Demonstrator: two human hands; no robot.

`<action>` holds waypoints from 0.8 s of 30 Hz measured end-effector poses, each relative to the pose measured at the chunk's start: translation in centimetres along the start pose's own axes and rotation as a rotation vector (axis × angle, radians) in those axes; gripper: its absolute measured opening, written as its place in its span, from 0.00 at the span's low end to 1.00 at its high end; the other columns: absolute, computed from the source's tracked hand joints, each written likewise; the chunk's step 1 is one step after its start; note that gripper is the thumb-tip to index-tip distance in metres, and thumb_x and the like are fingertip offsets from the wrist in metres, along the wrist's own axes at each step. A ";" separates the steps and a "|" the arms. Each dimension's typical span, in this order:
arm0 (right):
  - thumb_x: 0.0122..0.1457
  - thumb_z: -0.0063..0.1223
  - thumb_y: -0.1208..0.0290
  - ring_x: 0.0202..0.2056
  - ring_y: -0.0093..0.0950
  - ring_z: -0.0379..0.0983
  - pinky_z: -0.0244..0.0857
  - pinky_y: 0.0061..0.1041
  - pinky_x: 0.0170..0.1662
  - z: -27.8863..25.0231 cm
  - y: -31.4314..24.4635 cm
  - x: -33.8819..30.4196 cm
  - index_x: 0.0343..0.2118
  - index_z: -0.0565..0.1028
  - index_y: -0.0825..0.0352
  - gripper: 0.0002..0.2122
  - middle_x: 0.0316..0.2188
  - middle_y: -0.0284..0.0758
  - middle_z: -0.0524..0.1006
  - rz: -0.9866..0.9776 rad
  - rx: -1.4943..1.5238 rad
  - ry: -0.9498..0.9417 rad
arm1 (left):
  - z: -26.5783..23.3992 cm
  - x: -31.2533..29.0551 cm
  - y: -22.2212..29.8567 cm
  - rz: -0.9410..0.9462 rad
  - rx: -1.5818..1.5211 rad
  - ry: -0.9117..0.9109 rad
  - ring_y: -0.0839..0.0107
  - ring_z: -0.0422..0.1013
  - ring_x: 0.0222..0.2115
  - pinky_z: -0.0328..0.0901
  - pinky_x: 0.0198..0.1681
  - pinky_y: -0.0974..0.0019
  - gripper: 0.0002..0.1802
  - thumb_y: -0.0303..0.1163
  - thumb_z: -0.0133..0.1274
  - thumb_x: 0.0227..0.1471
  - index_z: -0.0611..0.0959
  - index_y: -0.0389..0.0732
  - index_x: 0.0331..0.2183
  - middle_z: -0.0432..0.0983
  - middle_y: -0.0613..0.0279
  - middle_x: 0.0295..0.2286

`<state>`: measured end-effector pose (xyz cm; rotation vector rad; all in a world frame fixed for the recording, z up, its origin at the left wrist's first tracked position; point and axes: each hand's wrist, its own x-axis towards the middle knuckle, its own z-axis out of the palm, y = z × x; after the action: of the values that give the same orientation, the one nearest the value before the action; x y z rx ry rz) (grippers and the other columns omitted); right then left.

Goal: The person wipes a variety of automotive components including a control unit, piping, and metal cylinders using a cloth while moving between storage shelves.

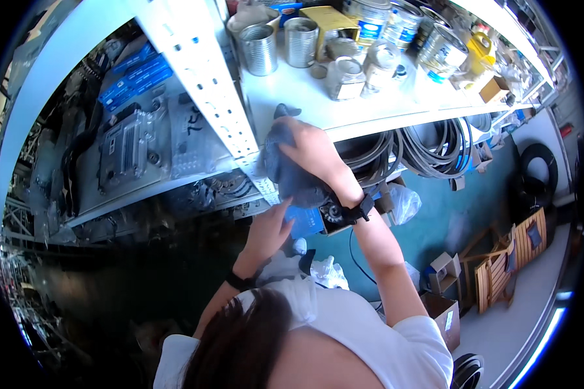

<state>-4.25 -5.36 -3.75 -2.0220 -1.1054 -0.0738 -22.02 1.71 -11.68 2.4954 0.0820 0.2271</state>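
Observation:
A dark grey cloth (284, 170) is bunched at the white shelf's front corner, beside the perforated upright. My right hand (310, 150) is closed over it, and a dark tip of the cloth sticks out beyond my fingers onto the shelf top. Below and to the left is my left hand (266, 232), its thumb and forefinger apart. The forefinger reaches the cloth's lower edge, while the other fingers are partly hidden. A blue box (305, 221) lies just beyond the left thumb.
Open metal cans (258, 50), jars (346, 79) and a yellow jug (480, 48) crowd the white shelf (292, 91). The perforated upright (198, 81) stands left of my hands. Coiled black belts (435, 149) hang beneath the shelf. Cardboard boxes (442, 272) and a wooden folding chair (499, 266) stand right.

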 end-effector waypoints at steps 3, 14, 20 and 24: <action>0.43 0.51 0.74 0.34 0.42 0.69 0.64 0.32 0.37 1.6 -1.5 -0.3 0.40 0.66 0.64 0.17 0.31 0.43 0.72 -0.082 0.002 -0.025 | -1.2 -2.3 -1.9 -0.077 -0.026 -0.041 0.53 0.66 0.28 0.61 0.31 0.57 0.23 0.30 0.49 0.45 0.67 0.40 0.46 0.69 0.51 0.28; 0.41 0.50 0.85 0.40 0.42 0.67 0.61 0.30 0.43 3.1 -1.9 -5.6 0.43 0.65 0.63 0.22 0.38 0.42 0.70 0.059 -0.097 0.252 | -5.9 -10.3 -6.9 -0.144 -0.007 0.164 0.55 0.67 0.33 0.62 0.36 0.61 0.16 0.29 0.47 0.46 0.72 0.38 0.40 0.71 0.52 0.33; 0.47 0.47 0.82 0.41 0.44 0.66 0.60 0.31 0.43 3.2 0.1 -5.4 0.44 0.65 0.62 0.19 0.37 0.46 0.70 0.186 -0.095 0.379 | -7.1 -15.6 -10.0 -0.107 -0.026 0.299 0.56 0.68 0.34 0.63 0.36 0.61 0.13 0.29 0.47 0.47 0.74 0.37 0.38 0.72 0.52 0.33; 0.50 0.44 0.82 0.40 0.39 0.69 0.60 0.28 0.44 1.4 2.6 -6.3 0.46 0.64 0.60 0.19 0.36 0.45 0.71 0.356 -0.157 0.480 | -9.2 -18.0 -10.9 -0.272 0.039 0.241 0.58 0.68 0.34 0.63 0.38 0.63 0.13 0.28 0.46 0.46 0.75 0.38 0.37 0.72 0.54 0.34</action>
<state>-6.70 -9.48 -8.81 -2.1544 -0.4455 -0.4477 -41.48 13.81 -13.45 2.4501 0.5253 0.4120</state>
